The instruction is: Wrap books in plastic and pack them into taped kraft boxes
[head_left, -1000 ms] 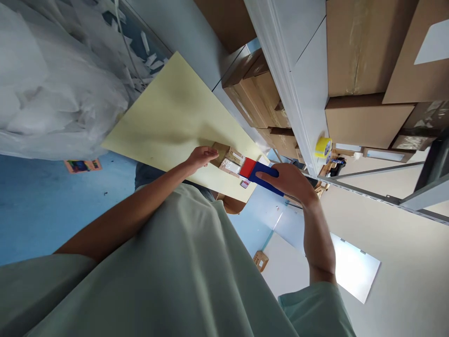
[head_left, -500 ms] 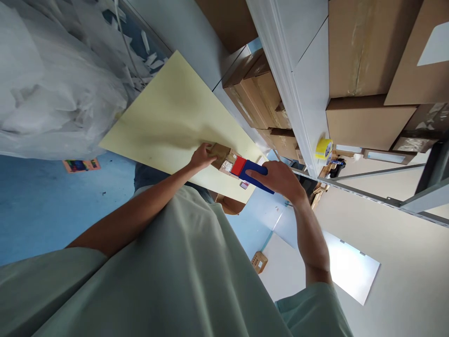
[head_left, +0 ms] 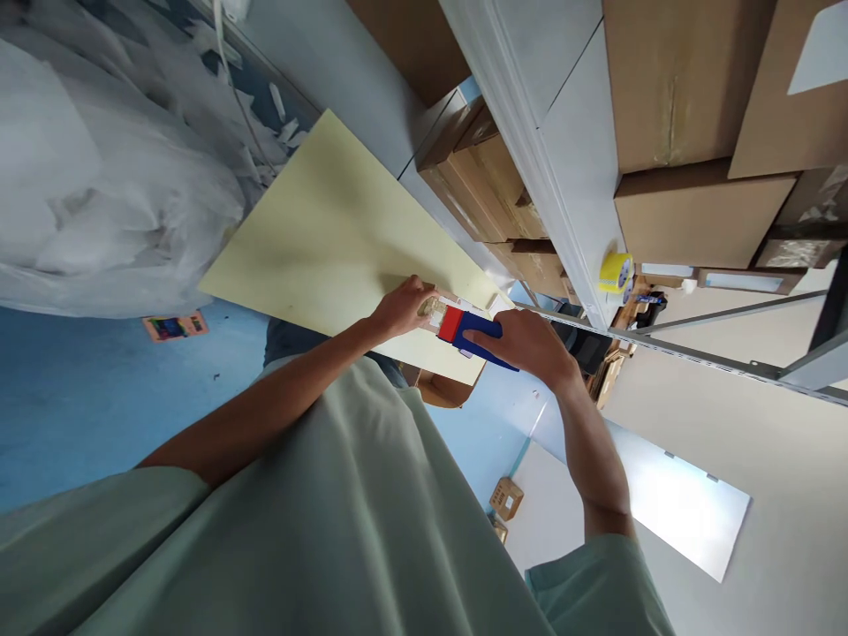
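My left hand (head_left: 401, 309) is closed over a small cardboard box (head_left: 434, 308) that rests on the pale yellow table top (head_left: 331, 230); only a sliver of the box shows past my fingers. My right hand (head_left: 526, 344) grips a blue tape dispenser with a red front end (head_left: 464, 329). The red end is pressed against the box, right beside my left fingers. Both forearms reach out over my light green shirt.
Metal shelving (head_left: 530, 150) beside the table carries large cardboard boxes (head_left: 689, 88) and a yellow tape roll (head_left: 613, 271). More flat boxes (head_left: 490, 185) are stacked by the table's far edge. A big white plastic bag (head_left: 99, 177) lies at the left, and a small box (head_left: 507, 497) sits lower down.
My right hand has slid the dispenser along the box toward my left hand. The box, plainly visible before, is now almost covered by my left hand and the dispenser.
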`<state>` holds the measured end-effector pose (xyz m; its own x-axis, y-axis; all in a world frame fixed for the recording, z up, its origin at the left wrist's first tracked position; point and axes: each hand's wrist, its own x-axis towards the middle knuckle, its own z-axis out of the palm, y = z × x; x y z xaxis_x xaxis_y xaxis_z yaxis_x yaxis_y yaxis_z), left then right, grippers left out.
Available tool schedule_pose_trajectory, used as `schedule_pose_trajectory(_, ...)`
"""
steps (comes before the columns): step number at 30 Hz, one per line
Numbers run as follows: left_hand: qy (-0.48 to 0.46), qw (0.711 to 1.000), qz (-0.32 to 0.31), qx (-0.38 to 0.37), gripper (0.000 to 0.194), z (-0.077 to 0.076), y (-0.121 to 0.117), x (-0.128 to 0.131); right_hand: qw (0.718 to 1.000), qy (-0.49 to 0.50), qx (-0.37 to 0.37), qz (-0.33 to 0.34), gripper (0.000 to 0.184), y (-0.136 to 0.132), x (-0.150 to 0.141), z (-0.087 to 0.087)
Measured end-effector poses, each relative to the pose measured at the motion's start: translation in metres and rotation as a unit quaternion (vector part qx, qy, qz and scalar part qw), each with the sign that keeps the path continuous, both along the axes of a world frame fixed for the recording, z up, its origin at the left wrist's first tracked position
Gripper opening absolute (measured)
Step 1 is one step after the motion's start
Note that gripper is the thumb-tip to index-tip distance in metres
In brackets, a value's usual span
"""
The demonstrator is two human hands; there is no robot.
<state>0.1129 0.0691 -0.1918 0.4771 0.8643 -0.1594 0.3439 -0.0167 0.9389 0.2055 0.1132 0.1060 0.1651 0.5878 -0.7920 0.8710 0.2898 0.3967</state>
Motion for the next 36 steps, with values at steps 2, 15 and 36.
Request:
schedule_pose_trajectory(2,0.029,0.999,-0.005,0.013,0.049,-0.002,-0.001,0.001,1.0,-0.011,0.004,-0.001,0.068,-0.002,0.01,0.0)
schedule_pose_trajectory(15,0.073,0.995,-0.003,0.066,0.054,-0.022,-0.009,-0.004,0.995,0.042,0.0,-0.096,0.069,-0.013,0.136,-0.069)
schedule_pose_trajectory(36,0.149,0.901,0.401,-0.072,0.026,-0.017,-0.041,0.056,0.953,0.267,0.012,-0.143,0.063,-0.041,0.216,-0.163)
